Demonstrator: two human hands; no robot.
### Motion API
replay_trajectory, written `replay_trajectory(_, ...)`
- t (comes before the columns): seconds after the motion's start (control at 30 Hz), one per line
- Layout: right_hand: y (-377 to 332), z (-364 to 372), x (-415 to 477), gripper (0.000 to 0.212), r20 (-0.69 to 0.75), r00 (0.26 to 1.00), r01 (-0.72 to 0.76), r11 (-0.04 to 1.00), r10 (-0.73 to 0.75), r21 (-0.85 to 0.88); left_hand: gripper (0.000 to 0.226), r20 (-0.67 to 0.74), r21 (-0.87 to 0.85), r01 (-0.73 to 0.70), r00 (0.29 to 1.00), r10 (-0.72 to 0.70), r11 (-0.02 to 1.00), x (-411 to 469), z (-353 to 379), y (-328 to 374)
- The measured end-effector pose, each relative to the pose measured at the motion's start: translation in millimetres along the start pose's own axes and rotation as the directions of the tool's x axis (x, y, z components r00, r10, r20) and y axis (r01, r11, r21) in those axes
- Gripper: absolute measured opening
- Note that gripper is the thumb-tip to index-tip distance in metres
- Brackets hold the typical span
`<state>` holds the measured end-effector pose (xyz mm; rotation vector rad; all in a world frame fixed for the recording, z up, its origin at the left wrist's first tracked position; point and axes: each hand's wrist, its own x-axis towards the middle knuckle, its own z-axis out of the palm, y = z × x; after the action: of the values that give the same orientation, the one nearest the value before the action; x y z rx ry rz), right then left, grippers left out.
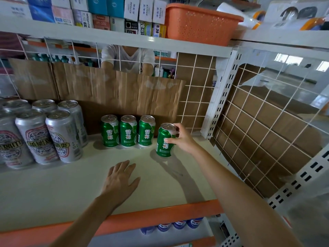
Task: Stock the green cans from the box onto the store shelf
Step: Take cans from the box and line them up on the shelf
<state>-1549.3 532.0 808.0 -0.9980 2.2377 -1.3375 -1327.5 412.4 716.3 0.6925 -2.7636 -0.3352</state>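
Three green cans (128, 131) stand upright in a row at the back of the white shelf (62, 184), against a cardboard sheet. A fourth green can (164, 140) stands on the shelf just right of and in front of that row. My right hand (181, 138) grips its upper right side, fingers over the rim and thumb on the label. My left hand (120, 179) lies flat on the shelf in front of the row, fingers spread, holding nothing. The box is not in view.
Several tall silver cans (44, 134) fill the shelf's left side. A wire grid panel with cardboard (267, 132) closes the right end. An orange basket (201, 24) and small boxes sit on the shelf above. A person stands behind the back grid (127, 57). Blue cans (179, 224) show below.
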Motion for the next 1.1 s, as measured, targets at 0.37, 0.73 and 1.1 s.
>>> replay_trajectory(0.37, 12, 3, 34, 0.058, 0.008, 0.999, 0.054, 0.997, -0.054, -0.058, 0.058, 0.008, 0.048, -0.006, 1.000, 0.005, 0.999, 0, 7, -7)
replay_trajectory(0.73, 14, 6, 55, 0.061, -0.007, 0.997, 0.082, 0.996, -0.082, -0.043, 0.054, -0.055, 0.085, -0.016, 0.998, 0.021, 0.996, 2, 10, -9)
replay_trajectory(1.1, 14, 11, 66, 0.062, -0.016, 0.998, 0.055, 0.996, -0.056, -0.076, 0.055, -0.057, 0.073, -0.025, 0.998, 0.029, 0.997, 2, 11, -9)
